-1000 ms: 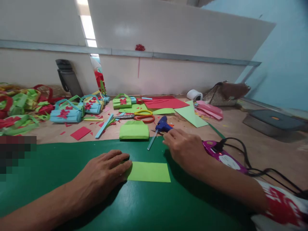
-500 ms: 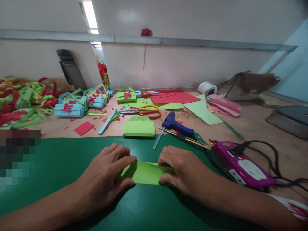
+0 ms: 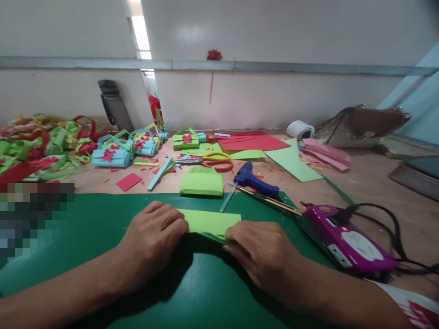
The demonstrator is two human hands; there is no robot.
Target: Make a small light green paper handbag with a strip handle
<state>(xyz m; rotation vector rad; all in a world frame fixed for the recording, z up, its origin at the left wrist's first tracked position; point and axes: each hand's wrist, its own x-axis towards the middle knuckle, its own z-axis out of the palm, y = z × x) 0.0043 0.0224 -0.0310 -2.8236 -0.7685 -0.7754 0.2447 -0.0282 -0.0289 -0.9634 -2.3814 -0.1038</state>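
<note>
A light green sheet of paper (image 3: 210, 222) is held between my two hands above the green mat (image 3: 103, 219). My left hand (image 3: 154, 242) grips its left end with the fingers curled over it. At the other end, my right hand (image 3: 264, 249) pinches the near edge, its thumb mostly hidden. The paper's near edge is bent, and a fold shows between the hands. Just beyond lies a folded light green paper piece (image 3: 201, 183). A blue glue gun (image 3: 257, 180) with a clear glue stick rests to its right.
Orange-and-yellow scissors (image 3: 216, 161) lie behind the folded piece. Blue paper bags (image 3: 111, 156) with red bows and a heap of paper bags (image 3: 44, 146) stand at the left. A purple power strip (image 3: 350, 242) with black cables sits by my right forearm. Red paper (image 3: 254, 140) lies farther back.
The paper has turned in my hands, from its inner face showing to a flat panel with its near edge bent. My fingers have closed further around its ends. The camera view has shifted slightly.
</note>
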